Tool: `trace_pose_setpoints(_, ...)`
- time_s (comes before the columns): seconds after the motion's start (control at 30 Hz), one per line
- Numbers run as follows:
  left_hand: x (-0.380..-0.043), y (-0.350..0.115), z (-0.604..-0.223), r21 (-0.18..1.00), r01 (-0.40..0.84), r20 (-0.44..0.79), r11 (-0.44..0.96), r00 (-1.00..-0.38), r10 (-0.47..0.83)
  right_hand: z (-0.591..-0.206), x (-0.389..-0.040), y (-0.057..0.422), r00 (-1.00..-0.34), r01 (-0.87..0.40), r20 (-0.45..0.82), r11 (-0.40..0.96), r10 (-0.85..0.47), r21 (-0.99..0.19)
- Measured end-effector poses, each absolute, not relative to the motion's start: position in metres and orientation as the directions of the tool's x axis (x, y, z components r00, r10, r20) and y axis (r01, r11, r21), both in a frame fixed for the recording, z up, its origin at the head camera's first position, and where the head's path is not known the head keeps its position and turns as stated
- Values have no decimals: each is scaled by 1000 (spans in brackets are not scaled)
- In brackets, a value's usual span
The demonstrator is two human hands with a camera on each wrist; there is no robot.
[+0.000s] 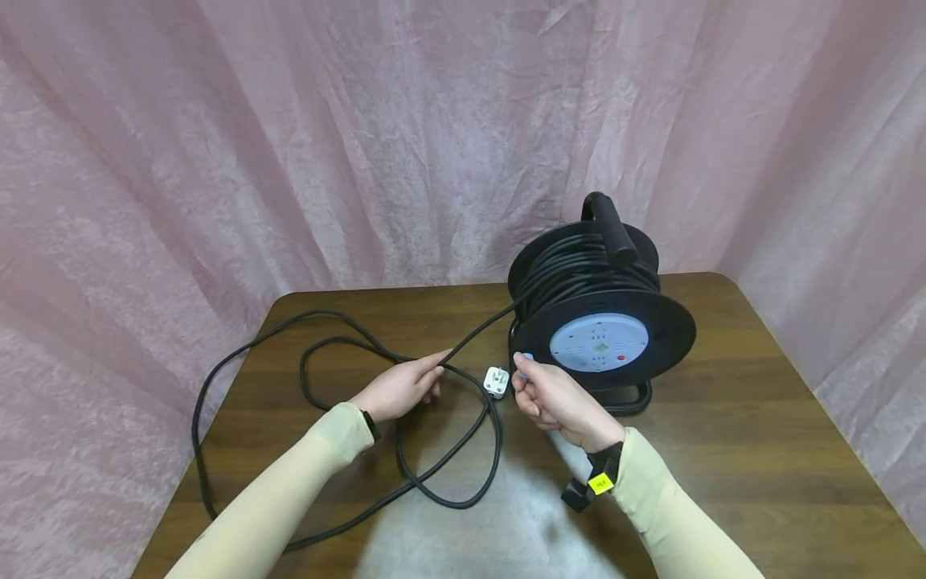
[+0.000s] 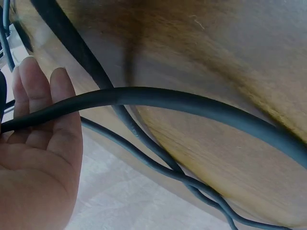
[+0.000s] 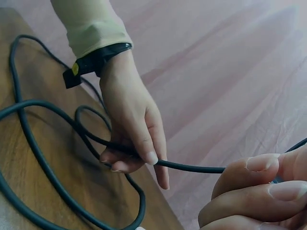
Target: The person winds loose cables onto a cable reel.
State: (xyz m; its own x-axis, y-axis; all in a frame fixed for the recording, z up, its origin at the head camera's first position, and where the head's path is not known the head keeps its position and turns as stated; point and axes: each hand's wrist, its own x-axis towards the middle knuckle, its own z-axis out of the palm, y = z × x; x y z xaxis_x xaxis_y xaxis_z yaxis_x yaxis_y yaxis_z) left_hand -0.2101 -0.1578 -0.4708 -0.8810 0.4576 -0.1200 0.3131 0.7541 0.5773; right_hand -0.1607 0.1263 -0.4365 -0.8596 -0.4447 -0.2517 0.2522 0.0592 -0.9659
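Observation:
A black cable reel stands on the table, its drum wound with cable. Its front face carries a pale socket panel with a red button. From the drum the black cable runs down to my left hand, which holds it between thumb and fingers. In the left wrist view the cable crosses the fingers. My right hand grips a small light-blue knob at the reel's front left edge. Curled fingers of that hand mostly hide the knob in the right wrist view.
Loose cable loops spread over the left and middle of the wooden table. A white plug lies between the hands. A black carrying handle tops the reel. Pink curtains hang behind.

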Motion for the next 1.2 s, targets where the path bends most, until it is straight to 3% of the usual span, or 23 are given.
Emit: trace_pose_setpoints(1.2, -208, -162, -475, 585, 321, -101, 745, -882, 460, -389, -161, 142, -861, 164, -113, -61, -497, -985)
